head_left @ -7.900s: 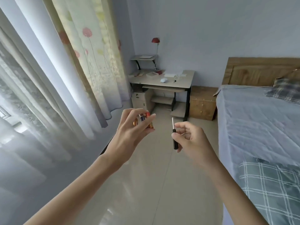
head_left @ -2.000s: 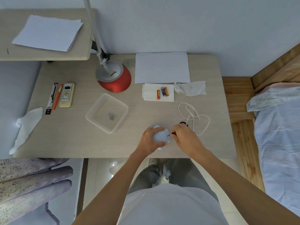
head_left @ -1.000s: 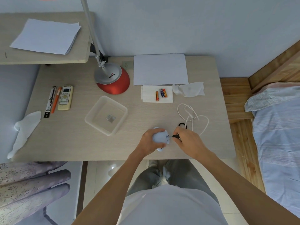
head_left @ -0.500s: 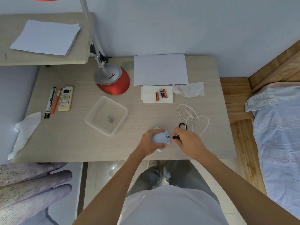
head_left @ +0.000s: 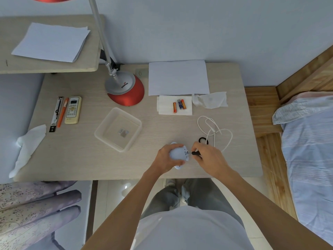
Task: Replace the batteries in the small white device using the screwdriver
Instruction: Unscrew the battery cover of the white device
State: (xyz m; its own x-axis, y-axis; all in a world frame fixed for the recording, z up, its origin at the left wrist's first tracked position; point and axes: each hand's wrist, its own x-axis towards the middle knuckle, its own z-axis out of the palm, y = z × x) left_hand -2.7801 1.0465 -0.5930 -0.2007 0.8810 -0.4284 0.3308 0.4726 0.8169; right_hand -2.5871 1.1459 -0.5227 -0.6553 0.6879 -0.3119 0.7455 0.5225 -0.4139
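Observation:
The small white device (head_left: 178, 154) rests near the desk's front edge, wrapped by my left hand (head_left: 166, 157) from the left. My right hand (head_left: 210, 157) pinches the black-handled screwdriver (head_left: 195, 153), whose tip meets the device's right end. Three batteries (head_left: 179, 105) lie on a white tissue (head_left: 165, 109) toward the back of the desk.
A clear plastic tray (head_left: 118, 129) sits left of the device. A white cable (head_left: 214, 131) and a black ring (head_left: 203, 140) lie just right of my right hand. A red lamp base (head_left: 126, 89), paper sheet (head_left: 178, 77), remote (head_left: 73, 110), pens and crumpled tissues (head_left: 210, 100) occupy the desk.
Earlier I carried the batteries and the screwdriver toward the desk. Over the last second my hands have stayed on the device, with only small finger shifts around the screwdriver.

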